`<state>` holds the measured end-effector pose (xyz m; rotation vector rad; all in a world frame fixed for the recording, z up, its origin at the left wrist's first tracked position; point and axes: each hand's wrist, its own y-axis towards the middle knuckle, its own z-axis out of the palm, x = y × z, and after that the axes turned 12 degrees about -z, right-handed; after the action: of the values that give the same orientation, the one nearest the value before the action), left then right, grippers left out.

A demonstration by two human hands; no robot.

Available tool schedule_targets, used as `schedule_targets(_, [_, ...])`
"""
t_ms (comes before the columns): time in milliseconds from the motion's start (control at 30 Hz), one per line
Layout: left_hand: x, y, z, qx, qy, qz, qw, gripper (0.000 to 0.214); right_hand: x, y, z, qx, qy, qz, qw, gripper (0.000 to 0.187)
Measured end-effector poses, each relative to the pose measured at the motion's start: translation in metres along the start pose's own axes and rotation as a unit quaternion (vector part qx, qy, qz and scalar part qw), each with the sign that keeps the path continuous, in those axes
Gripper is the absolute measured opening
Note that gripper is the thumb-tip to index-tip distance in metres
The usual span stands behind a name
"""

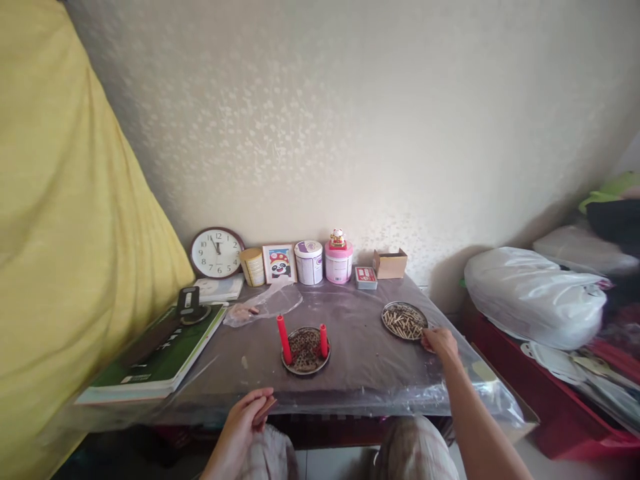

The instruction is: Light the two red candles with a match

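My left hand [244, 419] is closed at the table's front edge, its fingers around a small flat brown matchbox-like piece [265, 411]. At the right, my right hand [441, 343] has its fingers pressed together against the near right rim of a round metal plate [384, 321] heaped with loose matchsticks [404, 323]. Whether those fingers grip the rim or a match is hidden. Between my hands, a second round plate [306, 369] carries a taller red candle [284, 340], slightly tilted, and a shorter red candle [324, 341], with dark reddish bits around them.
A plastic-covered table [355, 363] lies before me. Along the wall stand a clock [217, 253], several canisters, a panda picture [280, 264], a small tin [366, 278] and a cardboard box [391, 264]. Green book [165, 360] left; white bag [535, 297] right.
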<state>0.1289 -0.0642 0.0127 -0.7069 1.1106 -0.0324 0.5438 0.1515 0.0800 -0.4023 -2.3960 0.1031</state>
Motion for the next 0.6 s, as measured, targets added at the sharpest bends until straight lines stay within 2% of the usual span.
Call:
schedule_targets(100, [-0.009,0.010,0.000,-0.012,0.030,0.012,0.999,0.035,0.005,-0.007,-0.004,-0.027,-0.003,-0.016,0.999,0.026])
schedule_targets(167, [-0.017,0.019,0.001,-0.021,0.054,0.021,0.998,0.035,0.016,-0.018,0.006,-0.032,0.010,-0.050,0.998,0.026])
schedule_targets(233, [-0.026,0.028,0.004,-0.031,0.082,0.026,0.996,0.031,0.033,-0.034,0.029,0.005,0.044,-0.100,0.994,0.024])
schedule_targets(300, [-0.033,0.038,0.010,-0.039,0.113,0.025,0.992,0.025,0.053,-0.052,0.062,0.073,0.082,-0.135,0.985,0.022])
schedule_targets(433, [-0.044,0.052,0.024,-0.052,0.183,0.009,0.982,0.011,0.089,-0.085,0.130,0.183,0.119,-0.166,0.962,0.023])
schedule_targets(500, [-0.047,0.054,0.030,-0.044,0.216,0.007,0.975,0.008,0.101,-0.092,0.151,0.209,0.119,-0.172,0.955,0.023])
schedule_targets(600, [-0.050,0.054,0.037,-0.013,0.262,0.011,0.965,0.010,0.109,-0.093,0.167,0.226,0.106,-0.175,0.952,0.024])
